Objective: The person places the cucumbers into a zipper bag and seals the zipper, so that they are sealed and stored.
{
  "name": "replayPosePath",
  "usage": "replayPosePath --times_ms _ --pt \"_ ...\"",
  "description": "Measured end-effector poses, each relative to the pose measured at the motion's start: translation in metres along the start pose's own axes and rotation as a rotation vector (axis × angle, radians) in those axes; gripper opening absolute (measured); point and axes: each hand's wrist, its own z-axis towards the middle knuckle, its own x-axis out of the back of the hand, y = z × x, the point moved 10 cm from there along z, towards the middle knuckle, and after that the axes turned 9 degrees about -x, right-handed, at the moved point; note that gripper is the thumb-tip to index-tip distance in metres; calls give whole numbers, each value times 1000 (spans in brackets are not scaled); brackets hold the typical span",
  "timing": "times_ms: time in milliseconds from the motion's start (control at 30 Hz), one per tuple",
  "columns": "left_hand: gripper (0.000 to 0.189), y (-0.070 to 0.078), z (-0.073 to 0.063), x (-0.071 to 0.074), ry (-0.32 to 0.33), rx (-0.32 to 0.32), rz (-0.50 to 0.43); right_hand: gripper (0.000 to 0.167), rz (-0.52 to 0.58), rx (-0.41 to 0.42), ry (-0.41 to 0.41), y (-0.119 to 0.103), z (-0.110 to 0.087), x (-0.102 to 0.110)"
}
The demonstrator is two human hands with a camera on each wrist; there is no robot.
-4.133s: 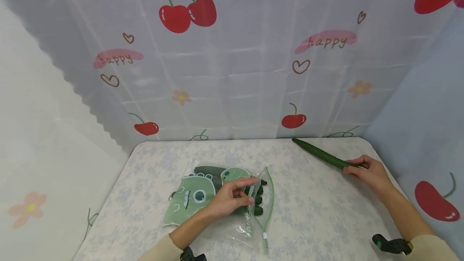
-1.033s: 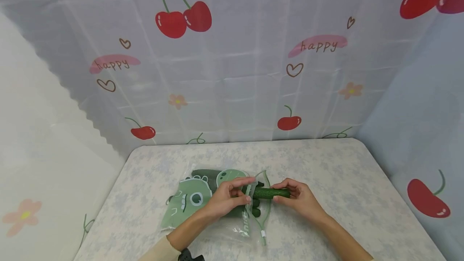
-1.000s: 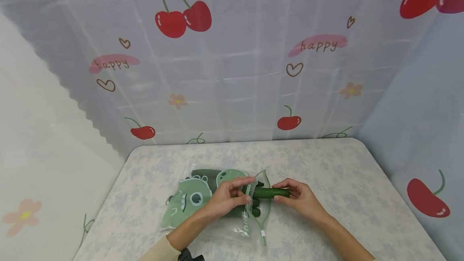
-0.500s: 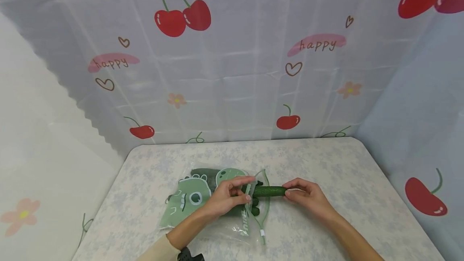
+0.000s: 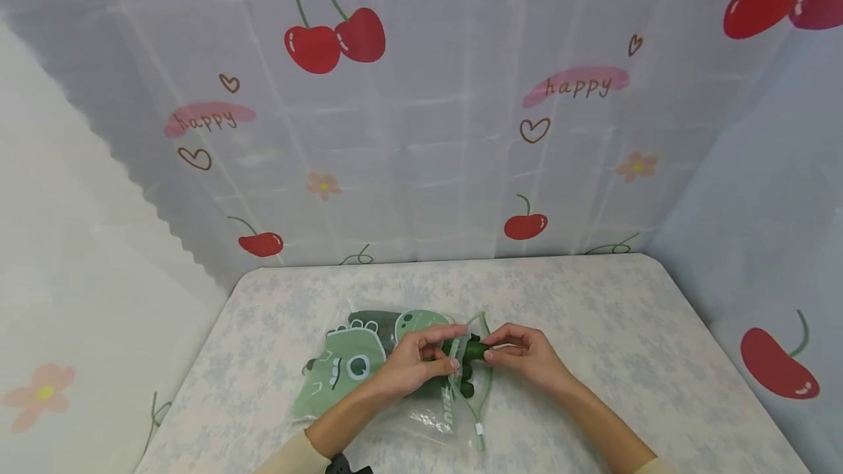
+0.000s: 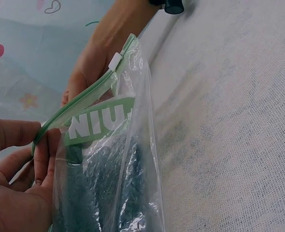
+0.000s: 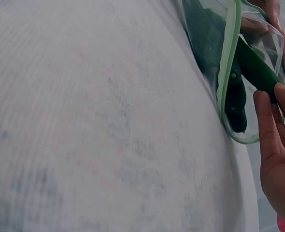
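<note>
A clear zip bag (image 5: 418, 415) with a green dinosaur print lies on the table, its mouth facing right. Several cucumbers (image 7: 235, 108) are inside, their ends showing at the mouth. My left hand (image 5: 421, 360) pinches the upper edge of the mouth between thumb and fingers and holds it raised. With its fingertips, my right hand (image 5: 523, 353) grips the end of another cucumber (image 5: 474, 350), most of which is inside the bag. In the left wrist view the green zip strip (image 6: 79, 99) with its white slider (image 6: 115, 62) runs along the mouth.
The bag rests on a table (image 5: 593, 313) with a pale flower-patterned cloth. Behind it hangs a curtain (image 5: 428, 130) printed with cherries, and more curtain closes off the left and right sides.
The right hand took the cucumber from the table's right side to the bag, and has since pushed it leftward until only its end sticks out. The left hand has kept its hold on the mouth.
</note>
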Motion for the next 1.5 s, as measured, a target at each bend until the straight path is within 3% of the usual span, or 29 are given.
replayPosePath --times_ms 333,667,833,1067,1333,1500 --pt "57 2 1 1 21 10 3 33 17 20 44 -2 13 -19" --pt "58 4 -1 -1 22 3 -6 36 95 -19 87 5 11 -10" --pt "59 3 -2 -1 18 1 -10 35 6 -57 90 7 13 -14" --pt "58 3 -3 -1 17 0 -15 34 -127 -99 170 7 14 -18" --pt "57 2 -4 0 21 20 3 32 -146 -104 223 9 5 -6" --pt "57 7 -4 -4 -20 -22 54 28 -148 -100 215 8 -3 12"
